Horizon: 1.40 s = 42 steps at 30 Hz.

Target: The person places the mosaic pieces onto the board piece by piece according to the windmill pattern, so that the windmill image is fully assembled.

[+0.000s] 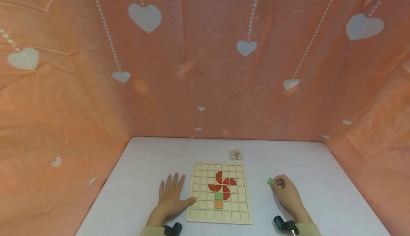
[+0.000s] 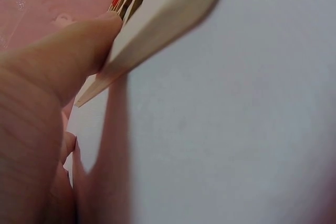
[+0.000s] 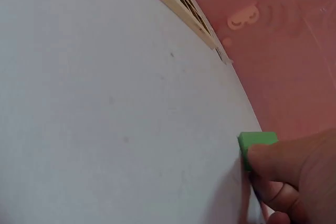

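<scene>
A wooden grid board [image 1: 201, 214] lies flat on the white table. In its cells sit several red quarter-round pieces [image 1: 226, 192] in a pinwheel, with a green square piece [image 1: 219, 195] and an orange square piece [image 1: 219, 204] below them in one column. My left hand [image 1: 172, 200] is spread flat beside the board, its thumb resting on the left edge, as the left wrist view also shows. To the right of the board, my right hand [image 1: 287, 193] pinches a green block [image 3: 257, 139] between thumb and fingers, close over the table.
A small pattern card [image 1: 236, 154] with a pinwheel picture lies behind the board. The white table [image 1: 153, 154] is enclosed by an orange-pink cloth [image 1: 179, 97] printed with pale hearts. Dark straps with cameras [image 1: 286, 225] sit on both wrists.
</scene>
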Each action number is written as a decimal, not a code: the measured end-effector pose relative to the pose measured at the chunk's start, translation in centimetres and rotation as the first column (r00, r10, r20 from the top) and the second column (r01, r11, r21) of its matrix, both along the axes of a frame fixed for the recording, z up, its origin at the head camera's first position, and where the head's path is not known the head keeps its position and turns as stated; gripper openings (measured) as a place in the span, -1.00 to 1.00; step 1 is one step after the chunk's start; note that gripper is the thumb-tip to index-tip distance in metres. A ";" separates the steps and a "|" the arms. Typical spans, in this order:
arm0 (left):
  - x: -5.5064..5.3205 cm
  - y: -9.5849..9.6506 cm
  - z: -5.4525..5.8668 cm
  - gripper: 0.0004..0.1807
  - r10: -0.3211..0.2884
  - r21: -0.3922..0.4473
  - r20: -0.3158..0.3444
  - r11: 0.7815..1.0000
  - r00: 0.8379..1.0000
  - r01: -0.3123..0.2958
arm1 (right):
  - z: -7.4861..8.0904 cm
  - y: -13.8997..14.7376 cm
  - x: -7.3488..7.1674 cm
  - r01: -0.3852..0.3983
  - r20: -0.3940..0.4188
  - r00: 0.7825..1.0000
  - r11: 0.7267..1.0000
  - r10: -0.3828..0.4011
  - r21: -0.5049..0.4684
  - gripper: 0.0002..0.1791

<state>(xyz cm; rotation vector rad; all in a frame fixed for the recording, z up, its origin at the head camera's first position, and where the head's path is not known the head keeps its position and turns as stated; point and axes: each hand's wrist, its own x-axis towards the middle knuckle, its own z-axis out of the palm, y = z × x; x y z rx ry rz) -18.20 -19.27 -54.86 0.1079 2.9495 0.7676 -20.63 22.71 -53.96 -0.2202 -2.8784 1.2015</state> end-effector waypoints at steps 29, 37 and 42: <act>-0.3 0.9 0.0 0.15 -0.020 -0.002 -0.014 1.000 1.000 0.020 | 0.6 -13.5 5.9 -0.551 -0.006 0.832 0.825 0.555 -0.128 -0.94; -0.3 0.8 0.4 0.14 -0.014 -0.003 -0.003 1.000 1.000 0.014 | 0.4 -14.3 6.1 -0.568 -0.045 0.823 0.822 0.567 -0.027 -0.92; -0.3 0.7 0.5 0.14 -0.010 -0.001 0.005 1.000 1.000 0.010 | 0.3 -14.4 6.2 -0.576 -0.050 0.816 0.817 0.576 0.015 -0.88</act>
